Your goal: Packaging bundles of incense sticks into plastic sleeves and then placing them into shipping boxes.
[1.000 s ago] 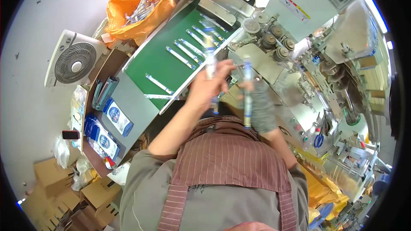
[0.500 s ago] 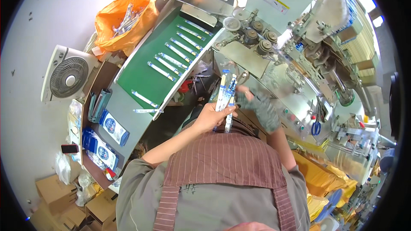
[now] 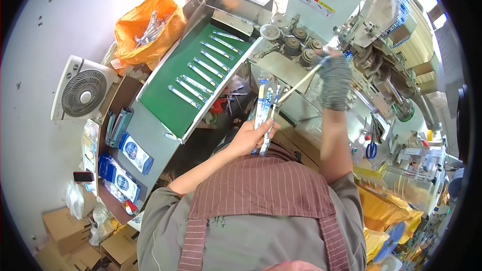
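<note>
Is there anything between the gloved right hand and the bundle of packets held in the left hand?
Nothing separate shows in that gap. The right hand, in a grey glove, holds a thin pale stick that slants down toward the packet bundle gripped in the left hand. Only the stick spans the space, over the machine's metal plate.

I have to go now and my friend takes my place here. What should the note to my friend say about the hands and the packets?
Left hand: bare, closed around a bunch of long thin packets held upright in front of the apron.
Right hand: in a grey glove, raised by the machine, gripping a pale stick that slants down toward the bunch.
Green belt: more packets lie on it in a row, apart from each other.
Orange bag behind the belt holds more packets.
Done: one bunch is gathered in the hand.
Left: the packets on the belt are not picked up.
</note>
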Motion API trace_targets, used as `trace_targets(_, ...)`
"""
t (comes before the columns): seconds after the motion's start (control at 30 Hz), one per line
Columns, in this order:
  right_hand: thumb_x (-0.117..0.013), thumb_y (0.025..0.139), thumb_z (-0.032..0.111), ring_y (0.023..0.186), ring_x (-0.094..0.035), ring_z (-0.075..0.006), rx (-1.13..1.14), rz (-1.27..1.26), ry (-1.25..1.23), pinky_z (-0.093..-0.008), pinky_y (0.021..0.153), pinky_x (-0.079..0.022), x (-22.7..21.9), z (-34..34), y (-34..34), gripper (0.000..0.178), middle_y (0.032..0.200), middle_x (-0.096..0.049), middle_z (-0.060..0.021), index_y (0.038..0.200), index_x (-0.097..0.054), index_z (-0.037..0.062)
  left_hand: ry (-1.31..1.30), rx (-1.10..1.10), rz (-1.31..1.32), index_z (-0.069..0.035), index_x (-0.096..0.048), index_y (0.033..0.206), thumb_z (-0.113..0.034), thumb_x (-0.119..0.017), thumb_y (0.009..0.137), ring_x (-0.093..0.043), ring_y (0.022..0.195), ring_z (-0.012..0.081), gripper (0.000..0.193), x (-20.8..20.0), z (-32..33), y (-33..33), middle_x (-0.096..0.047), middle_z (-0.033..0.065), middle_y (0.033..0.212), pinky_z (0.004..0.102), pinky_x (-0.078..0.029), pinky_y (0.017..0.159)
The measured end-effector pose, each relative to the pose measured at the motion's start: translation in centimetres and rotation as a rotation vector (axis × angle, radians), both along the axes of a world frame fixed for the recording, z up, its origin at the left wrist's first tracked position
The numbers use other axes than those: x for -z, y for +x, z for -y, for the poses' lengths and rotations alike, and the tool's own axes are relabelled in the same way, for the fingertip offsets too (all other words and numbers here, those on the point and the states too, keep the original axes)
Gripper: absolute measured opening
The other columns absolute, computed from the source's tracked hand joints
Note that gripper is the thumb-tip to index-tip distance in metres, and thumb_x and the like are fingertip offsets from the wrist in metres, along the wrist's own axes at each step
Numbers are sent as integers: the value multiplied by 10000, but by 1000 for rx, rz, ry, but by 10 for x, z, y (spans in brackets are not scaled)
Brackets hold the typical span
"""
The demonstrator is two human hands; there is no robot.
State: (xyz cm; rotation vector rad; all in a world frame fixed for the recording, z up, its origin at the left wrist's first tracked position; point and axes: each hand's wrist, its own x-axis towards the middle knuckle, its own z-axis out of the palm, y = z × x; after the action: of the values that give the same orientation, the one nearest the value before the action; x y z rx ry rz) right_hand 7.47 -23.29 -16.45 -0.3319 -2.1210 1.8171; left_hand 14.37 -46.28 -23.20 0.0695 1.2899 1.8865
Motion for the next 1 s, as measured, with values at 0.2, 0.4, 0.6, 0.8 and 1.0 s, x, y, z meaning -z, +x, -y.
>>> trace_targets(0.2,-624,875,222,723,-605,-138,-318,-42,419,-273,683,-483,17,47,38,189,779,-656,-35,916,-666,43,42,-76,-5,13,-550,1106,-332,-433,996,-308,493,28,380,3,3,1,-516,-10,754,196,-250,437)
trace_targets(0.4,-690,837,214,655,-518,-59,-349,208,-7,-233,581,-430,40,65,31,198,722,-621,8,906,-668,29,98,-40,-23,7,-520,1149,-352,-370,1011,-295,507,30,413,11,7,3,-479,-17,795,204,-247,445)
trace_targets(0.6,-585,899,269,673,-535,-90,116,-27,-204,-247,597,-451,0,-3,-17,210,790,-609,-25,910,-610,61,78,133,35,-36,-512,1035,-378,-319,1018,-315,543,43,392,23,25,6,-449,-18,793,206,-286,481)
trace_targets(0.8,-606,882,258,700,-551,-92,-380,-286,233,-225,603,-460,23,24,17,189,824,-610,-14,972,-611,92,37,301,-118,-101,-437,916,-363,-382,1007,-378,634,51,282,20,30,12,-421,-20,782,211,-331,556)
trace_targets(1.0,-692,819,171,647,-562,-95,-507,198,412,-257,586,-458,37,77,25,175,713,-625,-29,914,-645,32,131,148,-122,-100,-410,1001,-303,-454,992,-400,667,58,208,29,20,14,-438,-17,829,209,-370,597)
